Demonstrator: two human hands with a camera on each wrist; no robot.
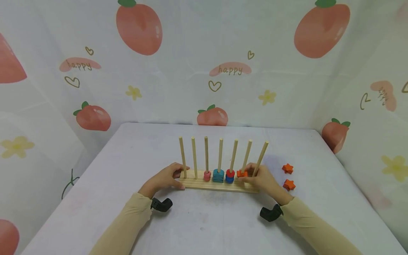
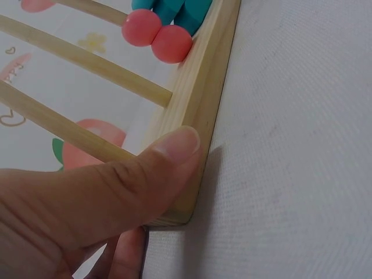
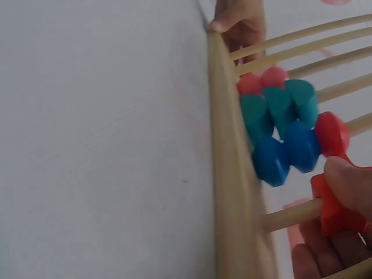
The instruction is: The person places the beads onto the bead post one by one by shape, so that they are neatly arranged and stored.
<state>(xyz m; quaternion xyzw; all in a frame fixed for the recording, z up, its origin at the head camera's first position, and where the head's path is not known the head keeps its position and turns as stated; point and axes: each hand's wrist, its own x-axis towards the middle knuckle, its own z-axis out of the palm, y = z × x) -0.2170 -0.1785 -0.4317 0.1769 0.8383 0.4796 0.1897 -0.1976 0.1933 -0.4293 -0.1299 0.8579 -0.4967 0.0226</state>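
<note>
A wooden peg rack [image 1: 204, 184] with several upright rods lies across the table. My left hand [image 1: 164, 179] grips its left end, the thumb [image 2: 168, 154] along the front edge and the other fingers behind. My right hand [image 1: 264, 180] pinches an orange-red star bead [image 3: 337, 212] that is threaded on the second rod from the right, above the base. To the left of that rod, one rod carries blue beads [image 3: 301, 146] with a red bead [image 3: 332, 133] on top. Teal beads [image 1: 218, 176] fill the middle rod, and two pink beads [image 2: 172, 44] sit on the rod beside it.
Two more orange star beads [image 1: 288, 168] lie apart on the table, right of my right hand. The white table [image 1: 204, 226] meets a fruit-printed cloth [image 1: 178, 78] at the back and sides. Black wrist cameras [image 1: 162, 204] sit at both cuffs.
</note>
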